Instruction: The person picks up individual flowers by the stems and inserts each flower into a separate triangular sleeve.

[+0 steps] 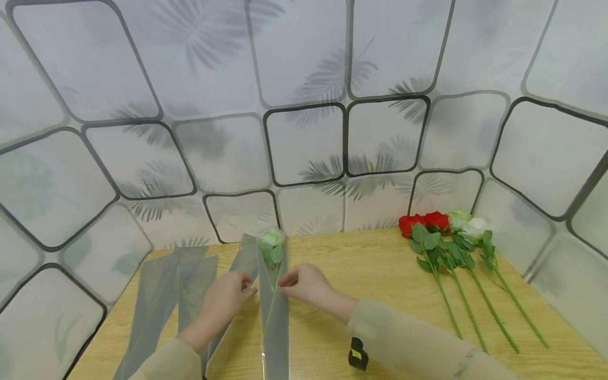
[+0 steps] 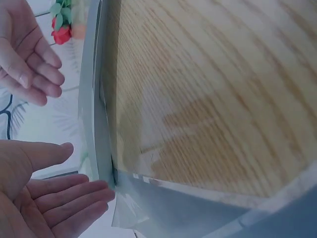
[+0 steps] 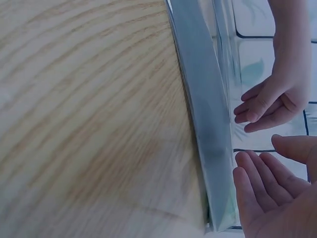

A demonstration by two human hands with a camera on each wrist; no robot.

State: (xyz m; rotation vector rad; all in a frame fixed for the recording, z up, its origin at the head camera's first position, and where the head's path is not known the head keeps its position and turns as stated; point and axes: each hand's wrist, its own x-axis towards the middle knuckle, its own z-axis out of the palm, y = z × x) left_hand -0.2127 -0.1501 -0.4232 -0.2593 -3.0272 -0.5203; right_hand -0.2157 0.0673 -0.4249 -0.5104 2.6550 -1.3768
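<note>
A white-green rose (image 1: 272, 238) lies inside a clear, narrow plastic flower sleeve (image 1: 276, 343) in the middle of the wooden table, its stem running down toward me. On the sleeve's right edge, my right hand (image 1: 306, 284) has its thumb and fingers close together in the head view. In the right wrist view that right hand (image 3: 277, 191) shows relaxed fingers with nothing between them. My left hand (image 1: 230, 295) hovers left of the sleeve, over another clear sleeve (image 1: 244, 256). Its fingers extend loosely in the left wrist view, where the left hand (image 2: 64, 203) grips nothing.
More clear sleeves (image 1: 154, 295) with thin stems visible lie at the left. Two red roses (image 1: 412, 225) and two whitish roses (image 1: 475, 229) lie at the right, stems toward me. A small black object (image 1: 358, 354) with a yellow mark sits by my right sleeve. Patterned curtain-like walls enclose the table.
</note>
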